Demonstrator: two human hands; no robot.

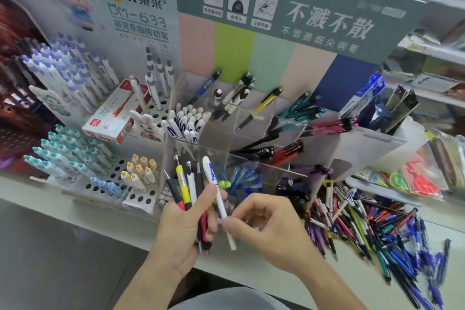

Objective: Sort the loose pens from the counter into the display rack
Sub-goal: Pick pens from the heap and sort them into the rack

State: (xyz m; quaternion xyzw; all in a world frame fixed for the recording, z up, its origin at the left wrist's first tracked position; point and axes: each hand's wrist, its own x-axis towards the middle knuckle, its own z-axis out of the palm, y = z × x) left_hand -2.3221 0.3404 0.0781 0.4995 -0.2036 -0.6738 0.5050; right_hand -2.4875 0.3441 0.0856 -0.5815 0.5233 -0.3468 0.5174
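My left hand (185, 224) grips a pen bundle (187, 191); my right hand (266, 229) pinches a white pen (218, 199). Loose pens (377, 229) lie on the bench (251, 274).

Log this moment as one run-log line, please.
left hand: grips bunch of pens | right hand: pinches white pen | rack: partly filled | pile of pens: on counter

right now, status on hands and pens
Left hand grips a bunch of pens. Right hand pinches white pen. Loose pile on counter right. Nothing blocking clear rack.
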